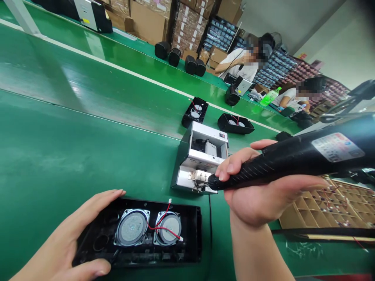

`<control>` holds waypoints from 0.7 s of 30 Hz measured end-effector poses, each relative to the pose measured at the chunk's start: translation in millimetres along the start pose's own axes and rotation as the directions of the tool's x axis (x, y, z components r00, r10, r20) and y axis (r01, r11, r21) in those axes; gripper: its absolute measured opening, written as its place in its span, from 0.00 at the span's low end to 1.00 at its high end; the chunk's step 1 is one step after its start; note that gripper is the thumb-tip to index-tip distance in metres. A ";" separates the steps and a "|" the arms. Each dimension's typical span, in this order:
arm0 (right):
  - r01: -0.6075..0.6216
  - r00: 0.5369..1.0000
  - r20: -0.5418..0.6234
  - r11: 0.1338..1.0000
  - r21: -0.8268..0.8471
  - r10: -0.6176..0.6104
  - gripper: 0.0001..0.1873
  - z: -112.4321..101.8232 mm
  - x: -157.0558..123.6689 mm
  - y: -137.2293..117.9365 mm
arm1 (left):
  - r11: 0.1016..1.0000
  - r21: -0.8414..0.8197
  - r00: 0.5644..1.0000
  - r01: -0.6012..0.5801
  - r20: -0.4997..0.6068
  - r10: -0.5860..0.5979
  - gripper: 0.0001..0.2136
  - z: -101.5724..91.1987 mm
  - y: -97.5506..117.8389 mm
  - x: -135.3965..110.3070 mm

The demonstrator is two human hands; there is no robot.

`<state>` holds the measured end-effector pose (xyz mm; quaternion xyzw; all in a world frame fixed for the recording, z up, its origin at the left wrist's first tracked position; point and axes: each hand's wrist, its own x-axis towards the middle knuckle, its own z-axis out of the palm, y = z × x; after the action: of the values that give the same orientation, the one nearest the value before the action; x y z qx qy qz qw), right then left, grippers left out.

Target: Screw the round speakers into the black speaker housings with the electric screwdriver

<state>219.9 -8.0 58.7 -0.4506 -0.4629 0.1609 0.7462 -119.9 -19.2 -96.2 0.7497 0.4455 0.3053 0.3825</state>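
Note:
My right hand is wrapped round a black electric screwdriver. The screwdriver's tip reaches the front of a silver and black screw feeder, where the bit meets the outlet. My left hand grips the left end of a black speaker housing, thumb on the near side and fingers on the far side. Inside that housing sit two round speaker drivers, with red wires ending in white plugs. Whether a screw is on the bit is too small to tell.
Beyond the feeder lie two more speaker housings with drivers. A divided cardboard box with wired parts stands at right. Two people work across the green bench, near several black speakers and stacked cartons.

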 end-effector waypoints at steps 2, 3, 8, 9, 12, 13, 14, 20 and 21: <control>-0.005 1.000 0.001 1.000 -0.004 0.005 0.36 0.1 -0.8 -0.1 | 1.000 0.001 1.000 -0.004 -0.010 0.004 0.47 0.0 0.3 0.3; -0.007 1.000 0.003 1.000 -0.005 0.007 0.36 0.4 -1.0 0.0 | 1.000 0.004 1.000 -0.006 -0.016 0.006 0.47 -0.1 0.4 0.4; -0.022 1.000 0.020 1.000 -0.004 0.022 0.36 3.2 -0.7 0.0 | 1.000 -0.004 1.000 0.007 -0.006 -0.007 0.47 -1.0 1.0 0.9; -0.024 1.000 0.019 1.000 -0.001 0.024 0.36 3.6 -0.7 0.2 | 1.000 -0.011 1.000 0.013 -0.005 -0.013 0.47 -0.8 1.4 0.8; -0.018 1.000 0.010 1.000 0.013 0.018 0.37 3.4 -1.2 2.0 | 1.000 -0.029 1.000 0.009 -0.009 -0.009 0.47 0.6 3.3 0.3; -0.018 1.000 0.013 1.000 0.022 0.017 0.37 2.9 -1.8 2.8 | 1.000 -0.030 1.000 0.000 -0.011 -0.001 0.47 1.3 3.8 0.0; -0.022 1.000 0.018 0.999 0.031 0.022 0.38 2.3 -2.7 3.5 | 0.999 -0.031 1.000 -0.008 -0.013 0.007 0.47 1.8 4.1 -0.1; -0.175 0.982 0.091 0.980 0.091 0.167 0.39 -3.4 -18.3 -11.9 | 1.000 -0.005 1.000 -0.017 0.006 0.017 0.49 -5.4 -3.5 2.7; -0.196 0.979 0.070 0.976 0.091 0.190 0.37 -5.9 -24.0 -18.7 | 0.999 0.027 0.998 -0.041 0.038 0.040 0.49 -8.5 -4.5 3.7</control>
<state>209.1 -37.0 60.0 -0.4516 -0.4311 0.2686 0.7335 -127.1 -11.9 -95.1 0.7692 0.4273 0.2929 0.3741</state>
